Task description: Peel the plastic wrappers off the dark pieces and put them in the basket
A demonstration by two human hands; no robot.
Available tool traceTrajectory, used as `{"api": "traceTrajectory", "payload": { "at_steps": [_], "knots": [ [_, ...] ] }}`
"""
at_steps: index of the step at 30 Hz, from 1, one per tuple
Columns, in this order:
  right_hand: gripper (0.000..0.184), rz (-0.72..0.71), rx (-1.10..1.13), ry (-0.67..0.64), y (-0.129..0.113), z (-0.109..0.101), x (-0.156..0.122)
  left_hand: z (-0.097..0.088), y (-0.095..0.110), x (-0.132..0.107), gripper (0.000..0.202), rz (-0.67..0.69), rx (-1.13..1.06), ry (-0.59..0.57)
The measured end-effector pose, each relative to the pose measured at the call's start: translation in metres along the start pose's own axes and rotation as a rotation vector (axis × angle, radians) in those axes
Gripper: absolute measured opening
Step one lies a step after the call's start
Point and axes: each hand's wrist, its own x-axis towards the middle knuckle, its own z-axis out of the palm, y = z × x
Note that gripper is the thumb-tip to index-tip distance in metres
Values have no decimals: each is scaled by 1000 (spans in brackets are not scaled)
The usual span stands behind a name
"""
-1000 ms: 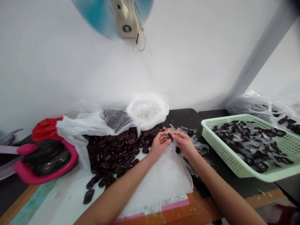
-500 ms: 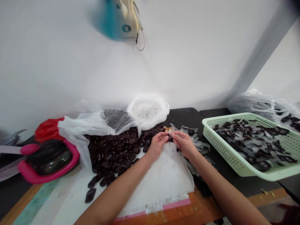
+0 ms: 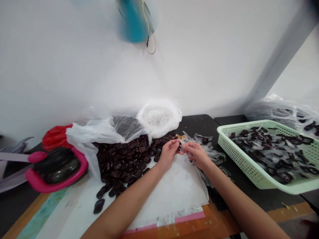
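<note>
My left hand (image 3: 168, 153) and my right hand (image 3: 196, 153) meet over a white sheet (image 3: 174, 189), fingertips pinched together on a small dark piece with a clear plastic strip (image 3: 181, 146) between them. Just left of my left hand lies a heap of dark brown pieces (image 3: 124, 159) spilling from a clear bag (image 3: 99, 131). Loose clear plastic strips (image 3: 211, 154) lie beside and beyond my right hand.
A pale green basket (image 3: 246, 166) of dark pieces in clear strips stands at the right, with a clear bag (image 3: 281, 111) of more behind it. A white bag (image 3: 159, 116) sits at the back. A pink-rimmed container (image 3: 57, 171) and red bag (image 3: 56, 136) are at the left. A fan (image 3: 136, 20) hangs on the wall.
My hands stay together at the same spot, fingers working the small piece and strip. The view has shifted slightly left and the fan's head has swung.
</note>
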Motion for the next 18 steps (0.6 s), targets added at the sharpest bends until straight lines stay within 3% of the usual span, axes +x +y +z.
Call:
{"api": "traceTrajectory", "payload": {
  "at_steps": [9, 18],
  "knots": [
    [36, -17, -28, 39, 2, 1, 1, -2, 0, 0, 26, 27, 74, 19],
    [36, -78, 5, 132, 5, -2, 3, -3, 2, 0, 32, 60, 183, -8]
  ]
}}
